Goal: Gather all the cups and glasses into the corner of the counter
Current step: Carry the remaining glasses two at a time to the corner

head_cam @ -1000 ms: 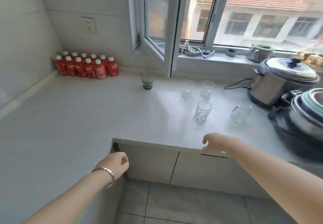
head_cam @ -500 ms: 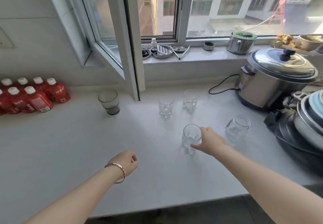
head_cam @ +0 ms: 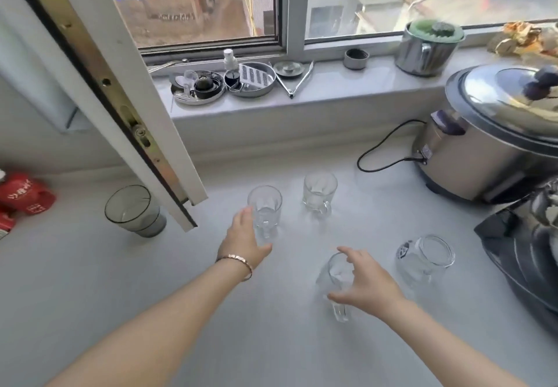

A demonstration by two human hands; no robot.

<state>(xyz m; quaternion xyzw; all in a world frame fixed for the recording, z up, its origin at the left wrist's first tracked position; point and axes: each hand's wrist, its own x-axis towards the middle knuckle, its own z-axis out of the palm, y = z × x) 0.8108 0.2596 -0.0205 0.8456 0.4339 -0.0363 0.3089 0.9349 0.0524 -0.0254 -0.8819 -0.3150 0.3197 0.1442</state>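
Five glasses stand on the white counter (head_cam: 90,296). A smoky grey tumbler (head_cam: 134,210) sits at the left under the open window sash. Two clear handled glasses stand mid-counter, one on the left (head_cam: 267,205) and one on the right (head_cam: 319,195). My left hand (head_cam: 244,240) is spread open, its fingers against the left one's side and its thumb apart below it. My right hand (head_cam: 367,285) wraps the nearest clear glass (head_cam: 336,278), index finger on the rim and thumb across the front. A rounded clear jar glass (head_cam: 425,258) stands just right of that hand.
The open window sash (head_cam: 126,109) overhangs the counter above the grey tumbler. Red drink cartons (head_cam: 21,196) sit at the far left near the corner. A steel cooker (head_cam: 489,145) with a black cord, and stacked pots (head_cam: 531,253), fill the right side. Small utensils line the sill.
The view has moved closer over the counter. My left hand went forward to the left clear glass. My right hand went from touching the nearest glass to wrapping round it.
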